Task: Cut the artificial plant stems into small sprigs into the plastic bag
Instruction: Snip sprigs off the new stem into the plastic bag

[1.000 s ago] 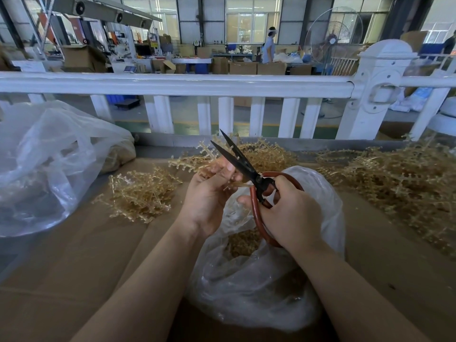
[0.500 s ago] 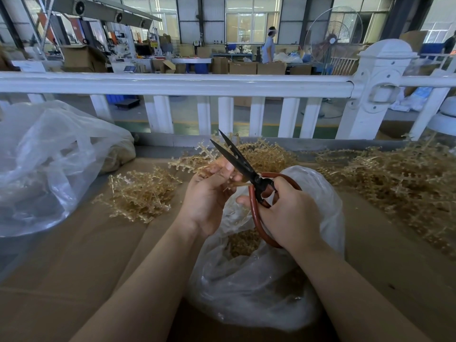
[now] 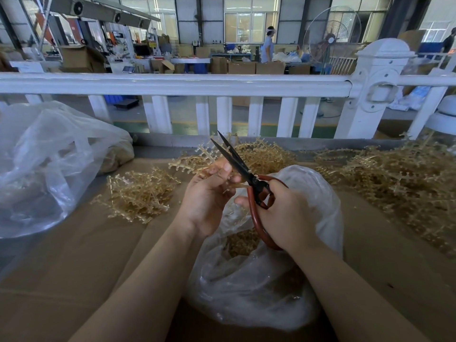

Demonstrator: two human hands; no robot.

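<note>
My left hand pinches a tan artificial plant stem just above the clear plastic bag. My right hand grips the red handles of black-bladed scissors. The blades point up and away, slightly parted, with the stem's base beside them at my left fingertips. Cut tan sprigs lie inside the bag, which sits on the brown cardboard surface under both hands.
Loose stems lie in a small pile to the left, a heap behind the hands and a big heap at right. A large crumpled plastic bag sits far left. A white railing borders the far edge.
The scissor blades have closed a little. Both hands stay in nearly the same place over the bag.
</note>
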